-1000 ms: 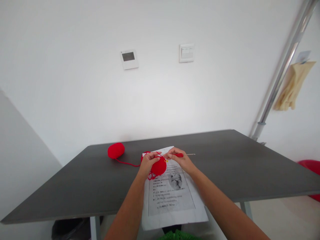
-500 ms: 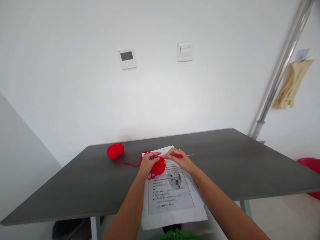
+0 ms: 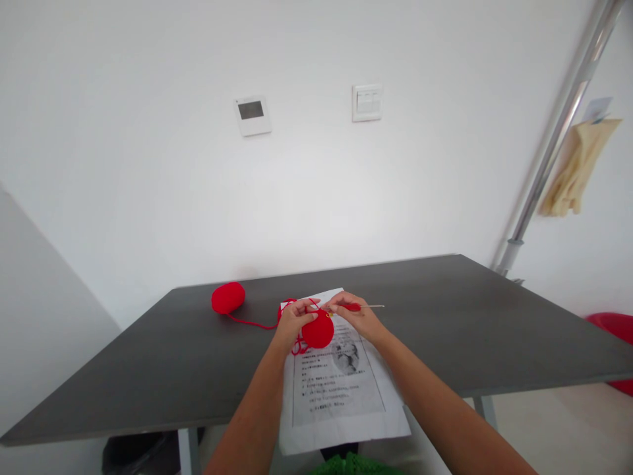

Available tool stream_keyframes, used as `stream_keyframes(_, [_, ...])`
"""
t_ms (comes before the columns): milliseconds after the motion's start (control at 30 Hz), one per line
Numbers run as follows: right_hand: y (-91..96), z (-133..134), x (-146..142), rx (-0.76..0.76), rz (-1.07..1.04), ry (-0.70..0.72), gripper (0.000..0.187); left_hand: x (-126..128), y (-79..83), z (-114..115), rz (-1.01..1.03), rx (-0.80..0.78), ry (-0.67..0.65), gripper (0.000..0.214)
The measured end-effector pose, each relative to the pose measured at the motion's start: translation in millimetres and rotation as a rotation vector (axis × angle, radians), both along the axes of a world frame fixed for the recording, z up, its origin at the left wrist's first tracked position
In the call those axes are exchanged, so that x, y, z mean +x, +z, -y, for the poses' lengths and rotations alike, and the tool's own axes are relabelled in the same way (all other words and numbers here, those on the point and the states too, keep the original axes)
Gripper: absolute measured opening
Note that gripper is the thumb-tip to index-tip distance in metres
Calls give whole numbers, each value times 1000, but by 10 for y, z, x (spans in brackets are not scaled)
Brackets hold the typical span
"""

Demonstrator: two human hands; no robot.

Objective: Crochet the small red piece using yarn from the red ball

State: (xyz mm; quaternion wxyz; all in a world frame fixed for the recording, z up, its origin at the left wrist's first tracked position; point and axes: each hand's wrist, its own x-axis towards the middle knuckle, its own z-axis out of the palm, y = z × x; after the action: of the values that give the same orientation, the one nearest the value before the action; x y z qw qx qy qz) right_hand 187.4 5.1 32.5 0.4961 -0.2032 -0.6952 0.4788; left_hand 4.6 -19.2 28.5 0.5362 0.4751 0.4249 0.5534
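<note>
My left hand (image 3: 291, 321) pinches a round red crochet piece (image 3: 319, 332) above a printed paper sheet (image 3: 339, 389). My right hand (image 3: 357, 316) is closed on a crochet hook (image 3: 363, 307) with a red handle, its metal shaft sticking out to the right. A red yarn strand (image 3: 252, 324) runs from the piece leftward to a red yarn ball (image 3: 228, 297) lying on the dark grey table (image 3: 163, 369).
The white wall behind carries a thermostat panel (image 3: 252, 115) and a light switch (image 3: 367, 103). A metal pole (image 3: 554, 142) with hanging cream gloves (image 3: 573, 168) stands at the right. Something red (image 3: 616, 336) sits on the floor right; something green (image 3: 346, 465) below the table edge.
The red crochet piece has turned and shifted slightly right in my left hand, showing more of its round face. Both hands stay in place over the paper.
</note>
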Motion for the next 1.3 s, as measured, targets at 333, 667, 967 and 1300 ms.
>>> stream_keyframes(333, [10, -6, -22, -144, -114, 70, 20, -8, -13, -7, 17, 23, 5, 35])
stream_keyframes(667, [54, 6, 22, -111, -40, 99, 20, 2, 14, 13, -92, 37, 29, 31])
stream_keyframes(967, [42, 8, 46, -12, 50, 55, 20, 2, 3, 0, -144, 58, 41, 30])
stream_keyframes(1300, [0, 11, 21, 172, 244, -74, 19, 0, -62, -40, -365, 208, 125, 28])
